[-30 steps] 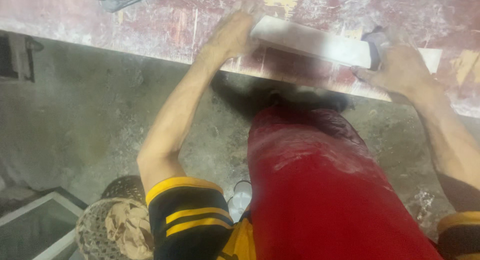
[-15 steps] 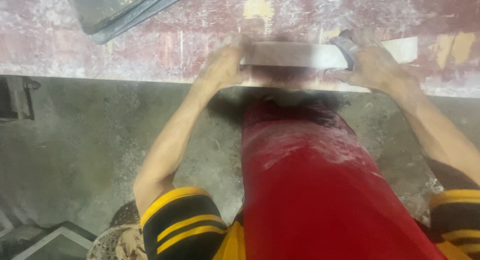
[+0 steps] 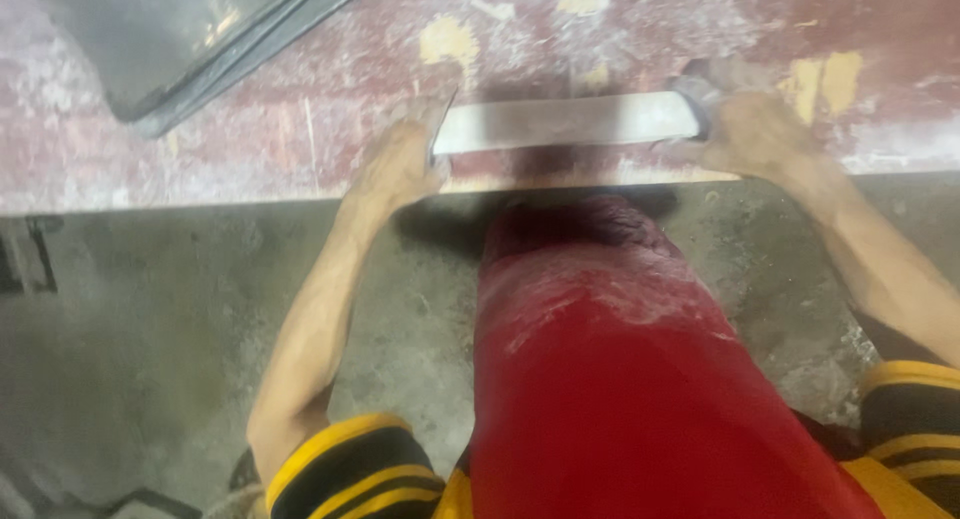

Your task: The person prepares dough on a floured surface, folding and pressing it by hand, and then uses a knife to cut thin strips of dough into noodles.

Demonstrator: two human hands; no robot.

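A long pale flat bar (image 3: 565,122), like a metal straightedge or blade, lies across a worn red and white surface (image 3: 300,129). My left hand (image 3: 400,164) grips its left end, fingers curled over the edge. My right hand (image 3: 755,129) holds its right end, which has a darker piece under my fingers. Both forearms reach forward over the surface's front edge. The bar lies level, parallel to that edge.
A grey metal-framed panel (image 3: 190,39) lies at the back left of the red surface. Yellow patches (image 3: 825,79) show through the paint at the right. Below the edge is dusty grey concrete floor (image 3: 150,319). My red-clad leg (image 3: 620,379) fills the lower middle.
The bar has levelled out from a tilt and sits a little farther onto the surface. The view has shifted, bringing the grey panel at the back left into sight.
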